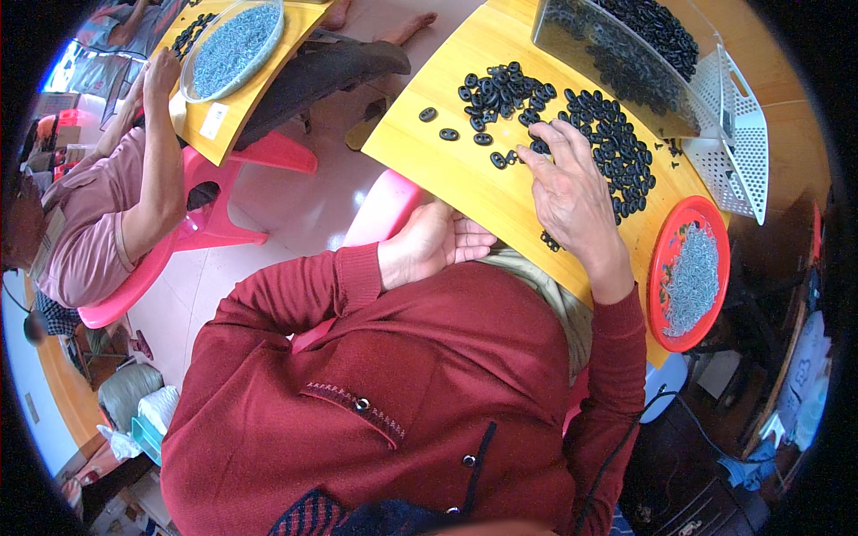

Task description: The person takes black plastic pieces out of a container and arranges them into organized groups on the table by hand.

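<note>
My right hand is over the yellow table, its fingers stretched out and apart. The fingertips are at some small black oval pieces with two holes, beside the thumb and forefinger. More of these black ovals lie in a dense spread to the right of the hand, and another loose cluster lies farther off. At the near table edge my left hand is held palm up with its fingers extended. Nothing shows in its palm.
A red plate heaped with small silvery metal pieces sits at the table's right end. Behind the ovals stand a clear bin of black parts and a white perforated basket. A co-worker sits at another yellow table on the left.
</note>
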{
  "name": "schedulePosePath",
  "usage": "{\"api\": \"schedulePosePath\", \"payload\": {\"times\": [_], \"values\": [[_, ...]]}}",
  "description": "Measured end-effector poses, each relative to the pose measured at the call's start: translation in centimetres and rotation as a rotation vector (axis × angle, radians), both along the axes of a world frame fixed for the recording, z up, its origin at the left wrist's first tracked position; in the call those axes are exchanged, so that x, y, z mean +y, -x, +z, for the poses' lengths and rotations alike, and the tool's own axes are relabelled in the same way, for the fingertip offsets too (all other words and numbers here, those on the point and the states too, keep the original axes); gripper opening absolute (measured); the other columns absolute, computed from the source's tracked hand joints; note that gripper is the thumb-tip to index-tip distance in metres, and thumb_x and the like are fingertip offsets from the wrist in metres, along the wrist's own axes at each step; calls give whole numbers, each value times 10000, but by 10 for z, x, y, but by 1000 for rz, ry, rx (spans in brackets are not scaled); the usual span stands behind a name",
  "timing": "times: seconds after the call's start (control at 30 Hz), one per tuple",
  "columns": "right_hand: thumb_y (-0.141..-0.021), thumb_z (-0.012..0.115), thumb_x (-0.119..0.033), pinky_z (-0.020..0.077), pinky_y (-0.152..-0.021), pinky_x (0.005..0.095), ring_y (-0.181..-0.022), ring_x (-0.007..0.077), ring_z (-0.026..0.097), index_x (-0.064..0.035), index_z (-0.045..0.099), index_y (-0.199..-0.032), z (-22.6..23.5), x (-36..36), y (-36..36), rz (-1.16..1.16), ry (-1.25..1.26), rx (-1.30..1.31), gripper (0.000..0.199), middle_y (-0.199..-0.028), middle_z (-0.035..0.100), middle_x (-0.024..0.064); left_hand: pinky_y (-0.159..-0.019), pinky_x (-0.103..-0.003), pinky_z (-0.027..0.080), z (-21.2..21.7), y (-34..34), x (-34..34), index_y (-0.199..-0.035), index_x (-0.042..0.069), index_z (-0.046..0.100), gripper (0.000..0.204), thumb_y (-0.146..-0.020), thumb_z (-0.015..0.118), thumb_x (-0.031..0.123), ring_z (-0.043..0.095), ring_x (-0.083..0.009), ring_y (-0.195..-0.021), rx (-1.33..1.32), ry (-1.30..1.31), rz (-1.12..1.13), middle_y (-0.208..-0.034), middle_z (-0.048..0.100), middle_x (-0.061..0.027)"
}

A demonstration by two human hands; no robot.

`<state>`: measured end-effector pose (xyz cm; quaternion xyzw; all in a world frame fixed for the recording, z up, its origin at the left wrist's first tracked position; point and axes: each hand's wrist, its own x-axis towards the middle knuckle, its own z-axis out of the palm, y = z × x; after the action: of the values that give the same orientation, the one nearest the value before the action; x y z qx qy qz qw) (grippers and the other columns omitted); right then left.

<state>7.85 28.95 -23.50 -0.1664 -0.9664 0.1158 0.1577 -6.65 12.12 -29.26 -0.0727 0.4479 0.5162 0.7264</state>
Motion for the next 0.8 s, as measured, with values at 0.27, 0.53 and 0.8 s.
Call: {"api": "schedulePosePath", "payload": {"times": [0.27,0.53,0.8], "values": [[-864,577,-25,452,-1116,451,-1350,382,478,-28,746,-1167,-1,-3,-6,15,23,-31,347,-1371,589,170,-851,-343,594,2,0,1,-1278,19,562,454,-1139,286,352,696,-187,-916,14,7,-2,-1017,690,-95],[-875,575,-39,458,-1108,461,-1349,378,479,-89,753,-1180,-3,-7,-7,-3,-3,-29,356,-1370,590,153,-851,-340,596,0,0,0,-1277,17,562,464,-1139,283,361,698,-188,-917,18,0,-18,-1026,687,-96],[-873,573,-5,463,-1096,462,-1353,387,477,-95,751,-1175,-3,-10,-13,-20,-3,-16,362,-1381,581,145,-848,-351,597,1,0,1,-1262,8,572,470,-1133,282,354,703,-193,-911,21,15,-13,-1014,699,-102]]}}
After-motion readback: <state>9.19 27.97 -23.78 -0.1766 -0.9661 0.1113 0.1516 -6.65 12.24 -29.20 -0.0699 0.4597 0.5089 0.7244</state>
